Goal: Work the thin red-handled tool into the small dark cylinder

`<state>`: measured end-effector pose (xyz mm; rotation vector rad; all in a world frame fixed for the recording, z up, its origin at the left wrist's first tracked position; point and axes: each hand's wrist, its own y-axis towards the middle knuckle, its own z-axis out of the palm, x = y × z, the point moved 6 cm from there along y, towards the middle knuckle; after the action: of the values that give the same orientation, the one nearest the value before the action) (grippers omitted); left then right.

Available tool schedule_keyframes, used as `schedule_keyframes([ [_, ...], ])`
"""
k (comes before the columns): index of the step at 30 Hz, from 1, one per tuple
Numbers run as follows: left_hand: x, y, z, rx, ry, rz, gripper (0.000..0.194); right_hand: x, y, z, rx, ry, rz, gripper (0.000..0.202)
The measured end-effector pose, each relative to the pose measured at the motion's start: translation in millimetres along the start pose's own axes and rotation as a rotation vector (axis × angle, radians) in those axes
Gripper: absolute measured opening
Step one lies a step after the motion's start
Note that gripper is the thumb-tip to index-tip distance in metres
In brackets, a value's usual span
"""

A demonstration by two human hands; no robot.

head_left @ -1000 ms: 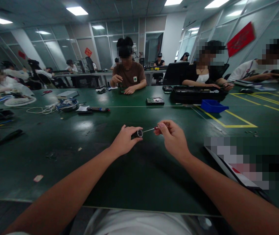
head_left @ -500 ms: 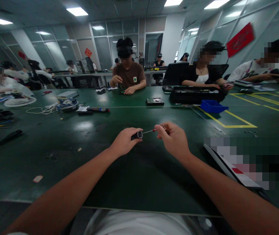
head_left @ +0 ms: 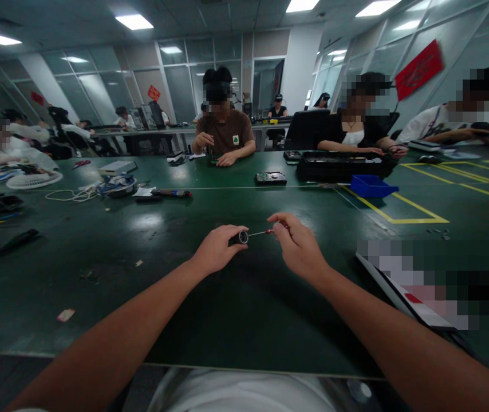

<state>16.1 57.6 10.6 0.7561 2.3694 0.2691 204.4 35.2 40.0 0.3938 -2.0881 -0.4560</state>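
Between thumb and fingers, my left hand (head_left: 215, 249) grips a small dark round part (head_left: 243, 237) with a pale ring at its end, which faces me and to the right. My right hand (head_left: 299, 243) holds a screwdriver (head_left: 269, 231) by its reddish handle, the index finger raised off it. The thin metal shaft points left, its tip at the edge of the round part. Whether the tip sits in a screw is too small to tell. Both hands are just above the green tabletop (head_left: 244, 320).
Ahead lies a green circuit board unit (head_left: 271, 178). A blue bin (head_left: 373, 186) and a long black housing (head_left: 345, 165) are at the right. A blurred booklet (head_left: 416, 292) lies by my right forearm. Tools and a cable (head_left: 73, 195) are at the left. Several people sit around the table.
The fingers of my right hand have shifted on the screwdriver handle, with the index finger now lifted and stretched out. My left hand keeps its grip on the round part.
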Motion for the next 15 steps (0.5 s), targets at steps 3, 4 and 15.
schedule_keyframes([
  [3,1.0,0.4,-2.6,-0.015,0.002,-0.027,0.039,-1.8,0.4,1.6,0.011,-0.014,0.012,0.029],
  [4,0.7,0.6,-3.1,-0.014,0.004,-0.031,0.039,-1.4,0.5,2.0,0.011,-0.031,0.007,0.032],
  [15,-2.1,1.4,-2.9,-0.006,-0.002,-0.038,0.039,0.7,-1.9,3.2,0.030,-0.023,-0.007,0.028],
])
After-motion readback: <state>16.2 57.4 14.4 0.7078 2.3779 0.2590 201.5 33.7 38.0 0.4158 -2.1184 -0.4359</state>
